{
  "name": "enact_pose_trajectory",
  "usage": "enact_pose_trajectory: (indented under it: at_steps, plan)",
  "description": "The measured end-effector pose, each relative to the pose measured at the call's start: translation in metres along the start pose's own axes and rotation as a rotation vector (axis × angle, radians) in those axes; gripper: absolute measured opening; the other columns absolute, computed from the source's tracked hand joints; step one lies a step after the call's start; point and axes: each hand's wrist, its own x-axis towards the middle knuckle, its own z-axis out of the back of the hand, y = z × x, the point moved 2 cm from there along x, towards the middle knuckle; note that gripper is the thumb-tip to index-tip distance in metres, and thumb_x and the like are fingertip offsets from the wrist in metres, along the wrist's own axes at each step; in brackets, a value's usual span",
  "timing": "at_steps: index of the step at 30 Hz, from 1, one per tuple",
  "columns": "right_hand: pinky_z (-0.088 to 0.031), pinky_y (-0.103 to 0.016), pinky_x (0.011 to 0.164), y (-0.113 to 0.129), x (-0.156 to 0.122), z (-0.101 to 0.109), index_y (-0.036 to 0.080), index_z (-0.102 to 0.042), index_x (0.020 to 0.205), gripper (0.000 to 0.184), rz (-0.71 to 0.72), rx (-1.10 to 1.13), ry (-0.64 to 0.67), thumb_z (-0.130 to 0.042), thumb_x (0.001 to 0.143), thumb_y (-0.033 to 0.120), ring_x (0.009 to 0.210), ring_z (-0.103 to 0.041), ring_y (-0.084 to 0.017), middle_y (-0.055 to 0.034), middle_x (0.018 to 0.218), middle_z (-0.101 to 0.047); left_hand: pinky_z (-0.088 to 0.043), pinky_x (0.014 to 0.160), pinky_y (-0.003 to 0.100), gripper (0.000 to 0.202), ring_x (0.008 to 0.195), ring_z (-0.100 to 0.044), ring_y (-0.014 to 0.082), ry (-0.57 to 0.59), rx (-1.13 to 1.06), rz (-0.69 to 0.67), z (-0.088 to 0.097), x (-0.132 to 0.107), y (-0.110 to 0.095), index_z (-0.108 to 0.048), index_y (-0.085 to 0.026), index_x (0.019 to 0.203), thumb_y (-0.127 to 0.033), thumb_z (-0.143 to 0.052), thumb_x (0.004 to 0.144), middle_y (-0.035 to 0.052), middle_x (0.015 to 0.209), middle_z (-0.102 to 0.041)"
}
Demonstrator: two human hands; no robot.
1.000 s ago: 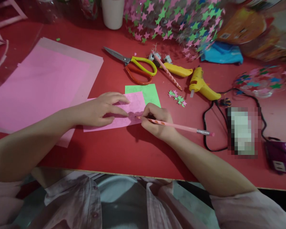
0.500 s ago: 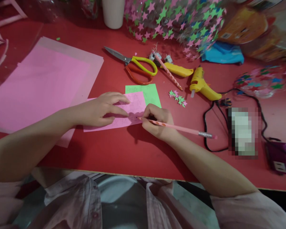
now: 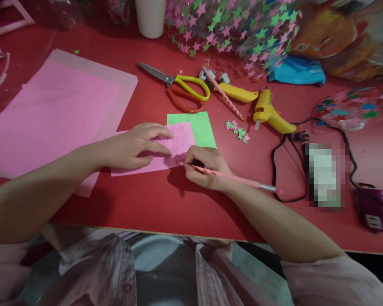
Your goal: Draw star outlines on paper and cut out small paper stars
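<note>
My left hand [image 3: 132,145] lies on a small pink paper sheet [image 3: 178,142], fingers spread and pressing it to the red table [image 3: 166,199]. My right hand [image 3: 206,166] is closed round a pink pencil [image 3: 239,180], whose tip touches the lower right part of that sheet. Faint pencil lines show on the pink paper. A green paper sheet [image 3: 202,127] lies partly under the pink one.
Large pink sheets [image 3: 51,114] lie at the left. Behind are scissors [image 3: 178,85], a yellow-handled tool [image 3: 238,93], another pink pencil [image 3: 223,94], a yellow glue gun [image 3: 270,114] with black cord [image 3: 276,170], small cut stars [image 3: 238,130], a white cup [image 3: 150,17] and a star-covered ball [image 3: 236,29].
My right hand and the pencil shifted a little left and down along the pink sheet's lower edge. My left hand stayed put.
</note>
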Motion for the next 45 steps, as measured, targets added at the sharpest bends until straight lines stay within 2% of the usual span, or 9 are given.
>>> enact_pose_trajectory:
  at_steps: [5, 9, 15, 18, 23, 28, 31, 36, 45]
  plan:
    - [-0.028, -0.020, 0.049, 0.000, 0.001, 0.000, 0.019, -0.043, 0.065, 0.011, 0.032, -0.002, 0.018, -0.049, 0.070, 0.011, 0.049, -0.034, -0.006, 0.0064, 0.053, -0.043, -0.031, 0.111, 0.047, 0.037, 0.131, -0.040, 0.0272, -0.003, -0.008, 0.004, 0.000, 0.000, 0.000, -0.066, -0.027, 0.114, -0.016, -0.050, 0.082, 0.0066, 0.139, -0.048]
    - [-0.029, -0.020, 0.048, 0.001, 0.001, 0.001, 0.019, -0.045, 0.065, 0.012, -0.015, 0.040, 0.011, -0.050, 0.071, 0.010, 0.049, -0.035, -0.006, 0.0061, 0.053, -0.044, -0.031, 0.110, 0.048, 0.037, 0.131, -0.040, 0.0269, -0.004, 0.003, 0.001, 0.000, 0.001, -0.001, -0.066, -0.028, 0.114, -0.017, -0.050, 0.083, 0.0061, 0.141, -0.048]
    - [-0.034, -0.022, 0.045, -0.008, 0.002, 0.011, 0.021, -0.046, 0.073, 0.017, -0.243, 0.358, -0.211, -0.048, 0.088, 0.029, 0.045, -0.043, -0.008, 0.0044, 0.053, -0.051, -0.029, 0.112, 0.051, 0.039, 0.134, -0.037, 0.0275, -0.014, 0.017, -0.014, 0.000, 0.000, -0.002, -0.064, -0.029, 0.116, -0.016, -0.050, 0.082, 0.0042, 0.139, -0.051]
    - [-0.033, -0.023, 0.044, -0.013, 0.005, 0.020, 0.021, -0.046, 0.072, 0.017, -0.310, 0.376, -0.278, -0.059, 0.082, 0.026, 0.045, -0.043, -0.008, 0.0050, 0.053, -0.049, -0.027, 0.114, 0.050, 0.036, 0.134, -0.037, 0.0269, -0.030, 0.029, -0.023, 0.001, -0.001, -0.002, -0.067, -0.027, 0.111, -0.015, -0.049, 0.082, 0.0044, 0.135, -0.054]
    - [-0.031, -0.024, 0.048, 0.001, 0.009, 0.038, 0.018, -0.052, 0.071, 0.012, -0.271, 0.315, -0.230, -0.064, 0.073, 0.019, 0.053, -0.042, -0.008, 0.0031, 0.062, -0.050, -0.034, 0.110, 0.046, 0.032, 0.131, -0.041, 0.0254, -0.047, 0.003, -0.037, 0.001, -0.002, -0.002, -0.067, -0.023, 0.109, -0.016, -0.049, 0.084, 0.0084, 0.132, -0.055]
    - [-0.030, -0.024, 0.049, 0.018, 0.009, 0.049, 0.016, -0.056, 0.074, 0.006, -0.250, 0.223, -0.120, -0.061, 0.071, 0.014, 0.056, -0.042, -0.008, 0.0024, 0.065, -0.051, -0.036, 0.108, 0.047, 0.039, 0.126, -0.044, 0.0252, -0.039, 0.023, -0.043, 0.000, 0.000, -0.004, -0.059, -0.025, 0.122, -0.019, -0.051, 0.084, 0.0094, 0.132, -0.053]
    - [-0.029, -0.023, 0.048, 0.011, 0.007, 0.044, 0.017, -0.053, 0.071, 0.007, -0.278, 0.252, -0.044, -0.058, 0.072, 0.012, 0.052, -0.040, -0.008, 0.0036, 0.060, -0.049, -0.036, 0.107, 0.047, 0.037, 0.126, -0.044, 0.0260, -0.040, 0.050, -0.035, 0.000, 0.000, -0.005, -0.059, -0.024, 0.122, -0.024, -0.051, 0.086, 0.0108, 0.131, -0.053]
    - [-0.030, -0.023, 0.049, -0.007, 0.000, 0.031, 0.017, -0.050, 0.071, 0.009, -0.334, 0.272, -0.079, -0.058, 0.070, 0.013, 0.054, -0.042, -0.008, 0.0026, 0.063, -0.052, -0.034, 0.110, 0.047, 0.031, 0.129, -0.042, 0.0263, -0.043, 0.048, -0.055, -0.001, 0.000, -0.010, -0.063, -0.021, 0.115, -0.025, -0.050, 0.087, 0.0116, 0.134, -0.052]
    - [-0.029, -0.022, 0.049, -0.011, -0.004, 0.018, 0.018, -0.049, 0.067, 0.010, -0.162, 0.183, -0.067, -0.053, 0.072, 0.009, 0.053, -0.039, -0.007, 0.0044, 0.060, -0.047, -0.033, 0.111, 0.046, 0.038, 0.132, -0.040, 0.0258, 0.012, -0.002, -0.049, -0.004, 0.002, -0.016, -0.057, -0.021, 0.124, -0.020, -0.050, 0.086, 0.0104, 0.137, -0.052]
